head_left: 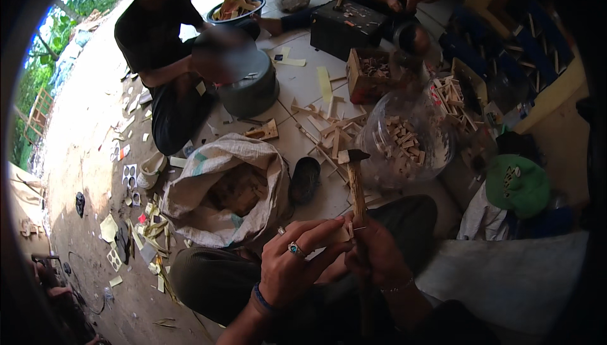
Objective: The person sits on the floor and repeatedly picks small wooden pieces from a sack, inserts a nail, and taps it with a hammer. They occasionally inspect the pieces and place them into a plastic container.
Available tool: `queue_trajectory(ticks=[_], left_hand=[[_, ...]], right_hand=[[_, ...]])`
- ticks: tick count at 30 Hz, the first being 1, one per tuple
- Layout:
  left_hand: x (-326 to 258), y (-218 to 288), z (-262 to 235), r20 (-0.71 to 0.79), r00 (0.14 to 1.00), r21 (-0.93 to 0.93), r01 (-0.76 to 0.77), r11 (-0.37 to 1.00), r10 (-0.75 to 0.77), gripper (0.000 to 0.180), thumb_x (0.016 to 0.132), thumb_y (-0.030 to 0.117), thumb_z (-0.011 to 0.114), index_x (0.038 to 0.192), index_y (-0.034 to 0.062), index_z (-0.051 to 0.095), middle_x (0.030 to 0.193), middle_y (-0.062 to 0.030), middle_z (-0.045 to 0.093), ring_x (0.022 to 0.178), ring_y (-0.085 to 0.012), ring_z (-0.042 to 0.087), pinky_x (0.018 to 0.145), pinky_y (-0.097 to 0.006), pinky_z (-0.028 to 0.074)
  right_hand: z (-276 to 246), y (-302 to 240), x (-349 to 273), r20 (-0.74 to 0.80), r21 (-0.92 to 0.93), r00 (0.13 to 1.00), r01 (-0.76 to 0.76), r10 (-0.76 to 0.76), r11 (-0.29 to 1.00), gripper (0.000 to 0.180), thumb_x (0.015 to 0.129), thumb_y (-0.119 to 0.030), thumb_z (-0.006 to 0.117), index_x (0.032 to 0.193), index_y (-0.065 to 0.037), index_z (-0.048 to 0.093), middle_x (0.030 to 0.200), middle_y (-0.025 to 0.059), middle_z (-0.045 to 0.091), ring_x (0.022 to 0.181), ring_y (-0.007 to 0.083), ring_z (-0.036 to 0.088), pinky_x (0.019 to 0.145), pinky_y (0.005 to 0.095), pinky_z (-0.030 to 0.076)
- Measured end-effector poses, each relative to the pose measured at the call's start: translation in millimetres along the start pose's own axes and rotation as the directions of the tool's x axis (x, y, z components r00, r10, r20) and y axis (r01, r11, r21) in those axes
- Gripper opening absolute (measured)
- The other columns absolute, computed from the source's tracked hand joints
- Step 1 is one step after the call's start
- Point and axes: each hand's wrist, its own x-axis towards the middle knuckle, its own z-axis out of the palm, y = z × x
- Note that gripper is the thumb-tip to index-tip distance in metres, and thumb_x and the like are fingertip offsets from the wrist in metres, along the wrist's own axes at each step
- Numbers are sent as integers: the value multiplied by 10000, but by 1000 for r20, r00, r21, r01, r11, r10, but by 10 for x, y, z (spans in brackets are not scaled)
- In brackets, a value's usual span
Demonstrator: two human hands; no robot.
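My left hand [297, 259], with rings and a dark wristband, is closed around a small pale wooden piece [339, 234] above my lap. Right beside it, my right hand [381, 251] grips a hammer [358, 196] by its wooden handle, dark head up. Its fingertips meet the end of the wooden piece, where something small and thin shows, too small to name. In front of my crossed legs an open white sack [269, 184] holds wooden bits. A clear plastic tub [447, 146] of small wooden blocks [404, 141] stands to its right.
A dark sandal [305, 180] lies between sack and tub. Wooden strips [335, 131] litter the tiles beyond. Two people sit across from me, by a grey upturned tub [253, 89] and a black box [344, 32]. A green cap [518, 184] rests at right; scraps [152, 244] lie left.
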Motion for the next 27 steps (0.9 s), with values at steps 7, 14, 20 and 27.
queue_trajectory(ticks=[7,14,20,27], left_hand=[[-5,-74,-37,-12,997,47,-78,996,79,517,757,136,911,1246,125,743,1050,-56,753,814,-219,722,701,-334,581],[-31,-128,-71,-15,994,38,-109,993,110,554,754,135,904,1281,134,732,1080,-48,754,786,-202,697,695,-313,561],[-24,-90,-88,-26,994,55,-102,993,103,507,693,116,924,1180,147,787,1020,-48,764,820,-227,726,683,-331,583],[-29,-96,-93,-10,992,88,-124,988,126,526,695,141,924,1201,154,780,1065,-18,769,834,-200,713,720,-311,569]], right_hand=[[4,-40,3,22,-34,999,-28,29,999,281,1114,-328,558,1257,-91,604,886,-5,629,432,53,441,368,209,306],[39,-37,-6,41,-27,999,-27,28,999,274,1117,-312,551,1261,-84,600,867,5,639,435,59,460,356,203,288],[92,-53,-25,30,-32,999,-34,35,999,261,1117,-309,550,1250,-90,592,846,17,652,442,56,471,357,199,292],[117,-70,-57,10,-54,999,-45,46,998,253,1120,-322,541,1210,-90,589,808,22,645,451,53,476,363,193,296]])
